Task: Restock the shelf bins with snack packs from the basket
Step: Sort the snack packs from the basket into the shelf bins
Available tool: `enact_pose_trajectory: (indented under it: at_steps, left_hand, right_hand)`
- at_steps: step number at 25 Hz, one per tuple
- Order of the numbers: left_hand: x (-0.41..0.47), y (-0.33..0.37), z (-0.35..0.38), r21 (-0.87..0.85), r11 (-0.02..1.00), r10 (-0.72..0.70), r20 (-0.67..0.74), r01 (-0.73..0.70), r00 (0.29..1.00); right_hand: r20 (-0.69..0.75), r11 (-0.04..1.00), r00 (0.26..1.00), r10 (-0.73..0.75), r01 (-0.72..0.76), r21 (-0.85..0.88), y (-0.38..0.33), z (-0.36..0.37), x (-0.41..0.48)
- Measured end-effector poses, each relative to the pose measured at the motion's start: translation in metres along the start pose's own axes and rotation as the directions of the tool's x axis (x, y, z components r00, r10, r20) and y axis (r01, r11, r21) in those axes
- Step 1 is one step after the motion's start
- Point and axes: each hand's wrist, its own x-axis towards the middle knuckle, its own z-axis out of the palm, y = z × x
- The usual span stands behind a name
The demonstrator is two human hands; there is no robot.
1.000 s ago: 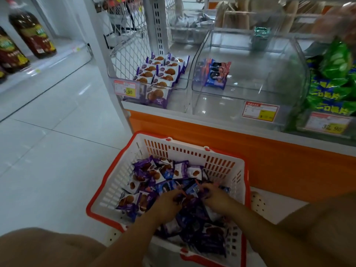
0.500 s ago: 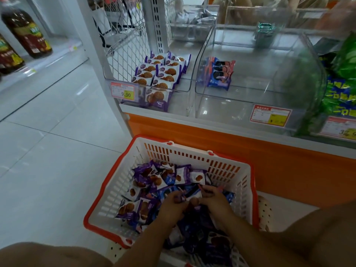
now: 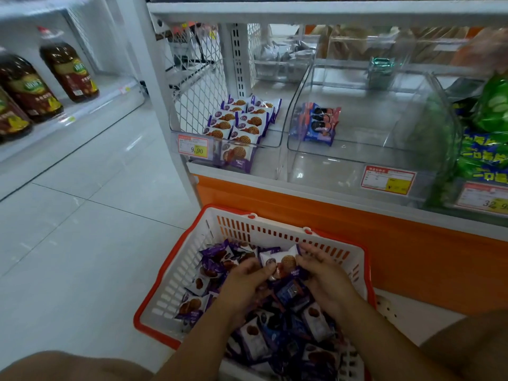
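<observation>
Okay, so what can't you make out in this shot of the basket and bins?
Head view only:
- Packs under the top waffle pack: covered by the left hand and right hand gripping it.
- Basket near end: cut off by the bottom edge, hidden by forearms.
- Middle price tag: print too small.
- Right price tag: cut by the right edge.

Single head-worn wide-angle view, looking forward and steeply down along the person's forearms. The basket (image 3: 178,270) lies nearest, close beneath the lens at bottom centre. Over it the left hand (image 3: 242,281) and right hand (image 3: 327,279) grip one snack pack (image 3: 283,261). The clear shelf bins (image 3: 343,163) stand farther off at upper right, seen from slightly above. Floor (image 3: 82,229) fills the left, with bottles (image 3: 68,70) on a shelf at far left.
</observation>
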Motion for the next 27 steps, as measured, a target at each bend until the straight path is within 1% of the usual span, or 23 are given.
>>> enact_pose_trajectory:
  at_steps: [1,3,5,8,10,12,14,16,17,18,20,21,22,25,26,27]
  left_hand:
    - [-0.004,0.004,-0.001,0.038,0.998,0.040,0.000,-0.040,0.999]
    - [-0.010,0.018,-0.001,0.098,0.990,0.096,0.021,-0.098,0.995]
    - [-0.017,0.038,-0.001,0.127,0.982,0.135,0.035,-0.139,0.990]
    - [-0.030,0.081,-0.004,0.219,0.941,0.250,0.060,-0.257,0.967]
    - [-0.037,0.113,-0.006,0.283,0.883,0.365,0.083,-0.373,0.927]
    - [-0.042,0.149,-0.007,0.287,0.833,0.469,0.085,-0.473,0.879]
    - [-0.040,0.185,-0.009,0.326,0.771,0.560,0.062,-0.547,0.826]
    - [-0.027,0.215,-0.019,0.368,0.701,0.641,0.051,-0.611,0.766]
    - [-0.016,0.227,-0.027,0.432,0.639,0.687,0.052,-0.637,0.724]
    - [-0.005,0.237,-0.035,0.534,0.549,0.733,0.063,-0.643,0.677]
    - [0.024,0.251,-0.053,0.738,0.321,0.797,0.128,-0.594,0.590]
    - [0.040,0.255,-0.063,0.791,0.233,0.806,0.169,-0.566,0.568]
    - [0.054,0.257,-0.070,0.822,0.172,0.803,0.203,-0.543,0.561]
    - [0.091,0.256,-0.086,0.866,0.012,0.762,0.315,-0.500,0.565]
    - [0.099,0.256,-0.091,0.869,-0.012,0.753,0.333,-0.495,0.567]
    - [0.104,0.256,-0.096,0.875,-0.015,0.750,0.330,-0.484,0.573]
  right_hand:
    - [0.010,0.997,1.000,-0.020,0.021,-0.075,-0.005,0.004,-0.006]
    - [0.068,0.947,0.996,-0.055,0.074,-0.314,-0.015,0.011,-0.015]
    - [0.146,0.825,0.985,-0.087,0.154,-0.544,-0.031,0.022,-0.025]
    - [0.228,0.589,0.956,-0.184,0.293,-0.753,-0.069,0.046,-0.039]
    - [0.307,0.427,0.925,-0.225,0.377,-0.822,-0.097,0.067,-0.047]
    - [0.379,0.276,0.888,-0.261,0.445,-0.852,-0.130,0.093,-0.052]
    - [0.443,0.090,0.844,-0.302,0.488,-0.868,-0.169,0.121,-0.053]
    - [0.491,-0.039,0.795,-0.357,0.513,-0.858,-0.210,0.150,-0.045]
    - [0.495,-0.084,0.763,-0.416,0.510,-0.856,-0.230,0.164,-0.036]
    - [0.490,-0.133,0.729,-0.478,0.492,-0.861,-0.248,0.177,-0.023]
    - [0.490,-0.260,0.688,-0.535,0.418,-0.870,-0.276,0.200,0.018]
    - [0.497,-0.344,0.696,-0.518,0.363,-0.866,-0.285,0.211,0.045]
    - [0.498,-0.428,0.721,-0.481,0.303,-0.851,-0.292,0.221,0.071]
    - [0.430,-0.652,0.834,-0.346,0.116,-0.749,-0.304,0.236,0.141]
    - [0.397,-0.726,0.859,-0.323,0.044,-0.686,-0.305,0.238,0.158]
    - [0.368,-0.779,0.874,-0.319,-0.020,-0.627,-0.306,0.239,0.170]
